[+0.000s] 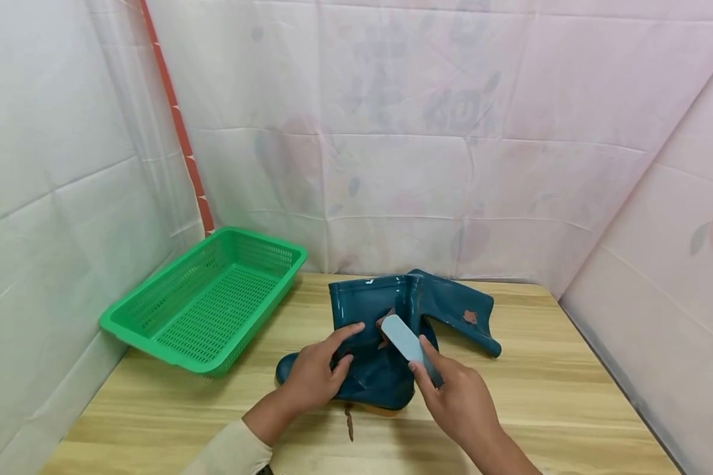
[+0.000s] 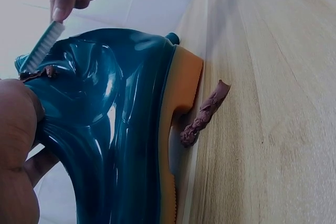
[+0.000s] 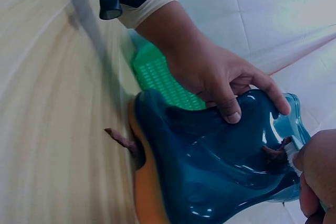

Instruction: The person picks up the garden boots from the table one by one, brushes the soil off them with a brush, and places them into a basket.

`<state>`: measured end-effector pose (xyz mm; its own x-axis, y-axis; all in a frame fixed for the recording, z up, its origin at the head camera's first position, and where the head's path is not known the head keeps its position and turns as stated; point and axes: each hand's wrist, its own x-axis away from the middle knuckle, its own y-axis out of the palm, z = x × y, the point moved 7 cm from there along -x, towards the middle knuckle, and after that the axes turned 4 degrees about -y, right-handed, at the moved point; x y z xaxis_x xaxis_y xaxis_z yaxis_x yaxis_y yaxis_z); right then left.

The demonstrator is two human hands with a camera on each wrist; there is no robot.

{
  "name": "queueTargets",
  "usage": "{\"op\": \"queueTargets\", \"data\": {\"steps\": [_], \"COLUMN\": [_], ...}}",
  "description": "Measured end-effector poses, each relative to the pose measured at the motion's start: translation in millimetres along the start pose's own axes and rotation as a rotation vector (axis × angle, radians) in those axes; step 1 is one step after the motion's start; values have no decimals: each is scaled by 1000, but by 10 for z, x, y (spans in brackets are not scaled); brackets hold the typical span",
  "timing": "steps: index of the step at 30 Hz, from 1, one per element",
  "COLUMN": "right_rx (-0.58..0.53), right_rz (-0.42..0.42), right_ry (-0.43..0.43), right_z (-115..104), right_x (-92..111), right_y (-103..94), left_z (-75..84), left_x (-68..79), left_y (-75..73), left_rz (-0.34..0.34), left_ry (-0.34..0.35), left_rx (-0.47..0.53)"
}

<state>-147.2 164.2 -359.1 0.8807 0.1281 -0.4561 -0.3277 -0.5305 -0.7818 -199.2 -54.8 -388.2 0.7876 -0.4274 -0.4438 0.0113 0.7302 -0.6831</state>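
Note:
A dark teal rubber boot [image 1: 365, 300] with an orange sole stands upright on the table, toe to the left. My left hand [image 1: 315, 376] grips its shaft near the ankle, thumb on the near side and fingers across the front. In my right hand [image 1: 460, 399] is a scrubbing brush [image 1: 401, 335] with a pale back and white bristles [image 2: 44, 48]. Its bristle end meets a smear of brown mud [image 3: 275, 155] on the shaft. A second teal boot [image 1: 451, 297] lies tipped over behind, with a brown patch [image 1: 470, 317] on it.
At the left, a green plastic basket [image 1: 291, 284] with slotted sides sits on the wooden table [image 1: 546, 369]. A brown strip of mud [image 1: 349, 422] lies in front of the upright boot's sole. White sheets [image 1: 416, 171] hang around the back and sides.

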Motion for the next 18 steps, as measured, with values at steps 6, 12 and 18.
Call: {"op": "queueTargets", "data": {"steps": [6,12,18], "right_rx": [9,-9,-2], "right_rz": [28,149,152], "right_ry": [-35,-102,-114], "right_z": [-14,-70,-129], "right_x": [50,-17,-139], "right_y": [-19,-169,-210], "left_z": [3,17,37], "left_x": [13,18,8], "left_y": [-4,-13,-35], "left_rz": [1,-6,10], "left_ry": [-3,7,24], "left_rx": [8,7,17]}}
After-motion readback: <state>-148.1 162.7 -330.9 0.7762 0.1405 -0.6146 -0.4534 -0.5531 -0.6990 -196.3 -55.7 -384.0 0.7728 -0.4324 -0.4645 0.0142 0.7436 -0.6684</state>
